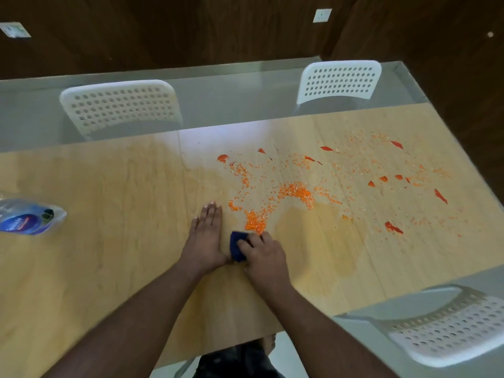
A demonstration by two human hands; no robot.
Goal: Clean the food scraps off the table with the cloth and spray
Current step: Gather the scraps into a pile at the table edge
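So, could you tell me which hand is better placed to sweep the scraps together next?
Right hand: it already grips the cloth beside the scraps. The left hand lies flat and empty.

White perforated chairs (121, 107), dark wall (191, 28)

We see two bare forearms, no sleeves reaching wrist or elbow in view. The left hand (205, 241) and right hand (263, 255) wear no gloves, rings, watch or bands that we can make out. Below the counter edge, dark speckled clothing (240, 361) covers the lap.
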